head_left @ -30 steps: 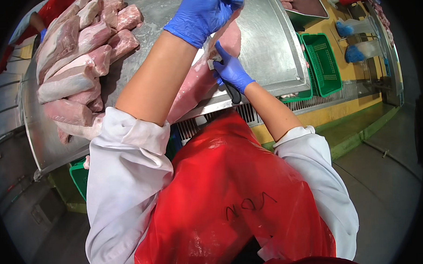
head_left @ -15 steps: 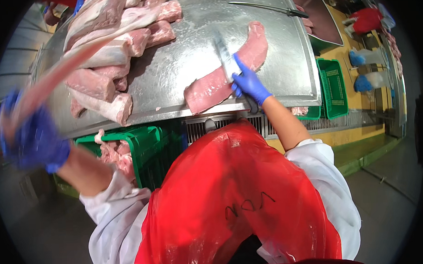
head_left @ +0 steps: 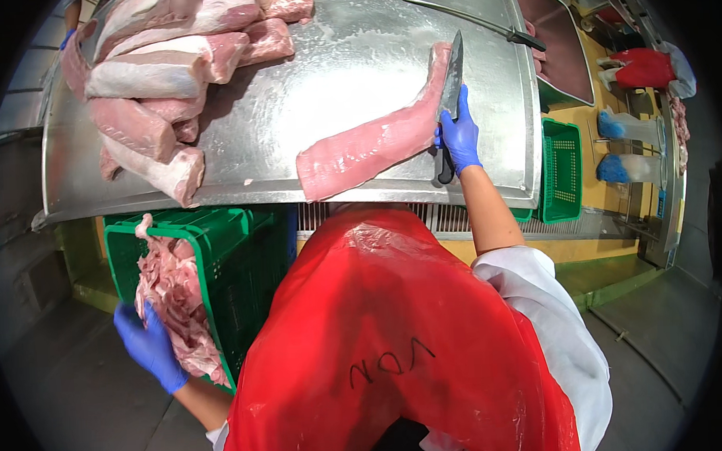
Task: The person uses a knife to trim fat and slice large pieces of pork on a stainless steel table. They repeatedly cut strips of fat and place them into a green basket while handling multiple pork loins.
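My right hand [head_left: 460, 134] in a blue glove is closed on the black handle of a knife [head_left: 450, 79], its blade pointing away from me. The blade lies along the right edge of a long, trimmed pink meat piece [head_left: 366, 150] on the steel table [head_left: 254, 126]. My left hand [head_left: 148, 344], also gloved, is low at the left with fingers apart at the rim of a green crate [head_left: 240, 285] full of pale meat trimmings [head_left: 173, 307]. I see nothing held in it.
Several uncut meat pieces [head_left: 145, 78] lie at the table's left. A second knife [head_left: 469, 23] lies near the back right beside a dark-lined tub [head_left: 566, 63]. A green basket [head_left: 560, 171] is beyond the right edge. Co-workers in red aprons [head_left: 646, 68] appear at the edges.
My left hand has swung down and left from the table to the crate, and the long strip it held is gone from it. The knife in my right hand has shifted rightward.
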Available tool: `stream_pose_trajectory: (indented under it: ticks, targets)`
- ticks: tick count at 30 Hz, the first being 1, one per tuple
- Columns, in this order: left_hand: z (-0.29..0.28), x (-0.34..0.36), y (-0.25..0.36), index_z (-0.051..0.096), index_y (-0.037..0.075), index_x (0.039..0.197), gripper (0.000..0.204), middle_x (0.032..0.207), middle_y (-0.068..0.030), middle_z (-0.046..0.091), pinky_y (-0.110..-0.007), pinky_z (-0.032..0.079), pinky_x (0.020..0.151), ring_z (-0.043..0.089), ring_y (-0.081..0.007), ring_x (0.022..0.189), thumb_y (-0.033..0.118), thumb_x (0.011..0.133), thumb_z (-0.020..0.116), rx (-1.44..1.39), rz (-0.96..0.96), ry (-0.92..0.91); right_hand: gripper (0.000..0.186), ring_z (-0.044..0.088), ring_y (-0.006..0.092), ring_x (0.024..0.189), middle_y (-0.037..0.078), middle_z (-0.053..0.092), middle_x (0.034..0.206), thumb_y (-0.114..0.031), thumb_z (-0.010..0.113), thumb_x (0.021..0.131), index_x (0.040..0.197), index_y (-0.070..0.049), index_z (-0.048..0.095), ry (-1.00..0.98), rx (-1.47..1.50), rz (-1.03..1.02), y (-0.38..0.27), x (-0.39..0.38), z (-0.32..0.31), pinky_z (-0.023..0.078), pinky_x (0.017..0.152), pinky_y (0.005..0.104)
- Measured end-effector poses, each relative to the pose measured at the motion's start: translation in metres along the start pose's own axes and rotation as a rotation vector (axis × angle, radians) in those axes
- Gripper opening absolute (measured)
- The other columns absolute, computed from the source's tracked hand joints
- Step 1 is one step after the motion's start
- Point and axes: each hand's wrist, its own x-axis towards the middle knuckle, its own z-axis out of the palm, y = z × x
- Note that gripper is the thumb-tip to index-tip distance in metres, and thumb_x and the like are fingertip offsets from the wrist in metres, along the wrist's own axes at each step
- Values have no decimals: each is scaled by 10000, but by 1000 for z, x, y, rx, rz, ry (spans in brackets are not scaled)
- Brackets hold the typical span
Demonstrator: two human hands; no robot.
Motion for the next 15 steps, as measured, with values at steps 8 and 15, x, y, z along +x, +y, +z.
stream_pose_trajectory:
  ticks: [8, 15]
  targets:
    - [250, 9, 418, 659, -25, 1154, 459, 1072, -219, 697, -414, 547, 880, 688, -352, 1011, 319, 864, 752, -778, 811, -559, 781, 711, 298, 577, 237, 697, 752, -153, 515, 949, 1641, -224, 160, 66, -156, -90, -9, 66, -21, 586, 566, 433]
    - [306, -13, 612, 778, 9, 894, 390, 943, -232, 739, -413, 558, 819, 709, -381, 869, 388, 816, 731, -742, 760, -1087, 807, 707, 332, 584, 229, 687, 703, -218, 555, 946, 1644, -191, 151, 139, -234, -98, 10, 68, -29, 583, 624, 447]
